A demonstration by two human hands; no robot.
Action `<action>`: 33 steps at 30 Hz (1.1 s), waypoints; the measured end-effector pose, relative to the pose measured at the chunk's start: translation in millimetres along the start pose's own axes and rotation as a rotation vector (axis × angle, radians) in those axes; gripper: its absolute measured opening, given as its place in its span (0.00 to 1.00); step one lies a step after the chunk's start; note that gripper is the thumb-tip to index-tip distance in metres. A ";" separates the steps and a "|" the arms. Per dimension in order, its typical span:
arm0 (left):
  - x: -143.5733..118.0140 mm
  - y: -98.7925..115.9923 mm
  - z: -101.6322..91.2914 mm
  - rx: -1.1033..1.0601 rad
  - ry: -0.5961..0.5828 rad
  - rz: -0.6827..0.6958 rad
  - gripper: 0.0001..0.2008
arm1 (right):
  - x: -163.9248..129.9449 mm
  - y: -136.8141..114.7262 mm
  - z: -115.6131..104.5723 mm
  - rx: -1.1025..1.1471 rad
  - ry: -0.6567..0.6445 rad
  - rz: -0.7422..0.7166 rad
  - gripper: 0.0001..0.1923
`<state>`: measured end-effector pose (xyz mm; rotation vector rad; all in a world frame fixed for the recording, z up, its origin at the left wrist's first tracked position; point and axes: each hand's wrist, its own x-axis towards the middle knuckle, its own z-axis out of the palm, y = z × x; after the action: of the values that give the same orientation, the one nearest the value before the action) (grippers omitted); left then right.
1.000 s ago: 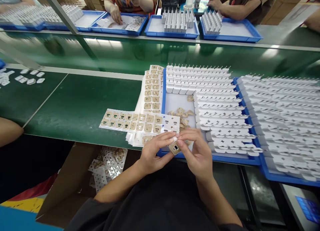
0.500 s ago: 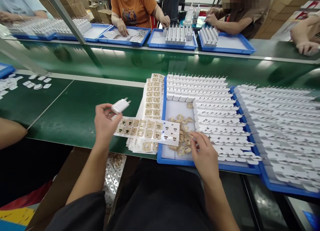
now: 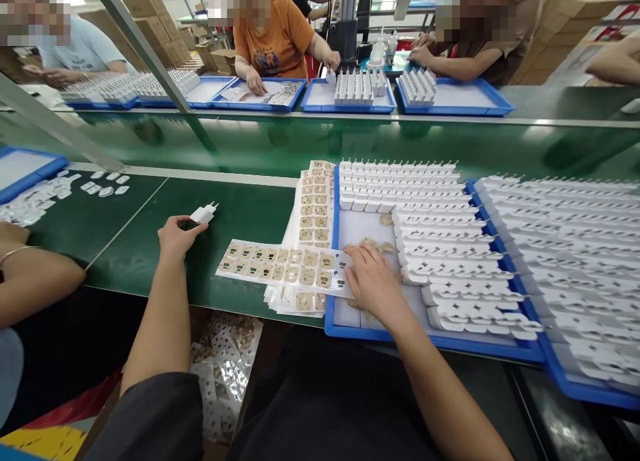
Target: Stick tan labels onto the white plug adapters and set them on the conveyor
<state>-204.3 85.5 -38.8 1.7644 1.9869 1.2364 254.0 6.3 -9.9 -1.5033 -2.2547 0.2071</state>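
Observation:
My left hand (image 3: 176,240) is closed, its fingertips gripping a white two-pin charger plug (image 3: 203,214) low over the green work surface. The plug's pins point up and to the right. My right hand (image 3: 375,281) lies with fingers stretched over the right end of a sticker sheet (image 3: 285,264). Tan stickers sit in two rows on this sheet, and some spots show dark cut-outs. Under it is a stack of similar sheets (image 3: 314,211). Loose tan pieces (image 3: 387,219) lie in the blue tray (image 3: 337,234), partly hidden by my right hand.
Rows of white charger plugs (image 3: 445,238) fill much of the tray, and a second full tray (image 3: 575,268) adjoins it. White flat pieces (image 3: 40,198) lie far left, near another person's arm (image 3: 40,268). Co-workers sit behind trays (image 3: 350,108) across the green belt.
My left hand has moved left and down toward the work surface with the charger plug. My right hand has left the loose tan pieces and now rests on the sheet's right end.

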 end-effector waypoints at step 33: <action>-64.3 232.2 98.9 -0.662 -1.170 -0.014 0.22 | -4.8 -10.3 -26.3 0.157 0.459 -0.413 0.10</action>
<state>43.1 55.5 36.7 1.5069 0.7912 0.4801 257.9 -5.0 16.1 -0.8682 -2.0541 -0.0779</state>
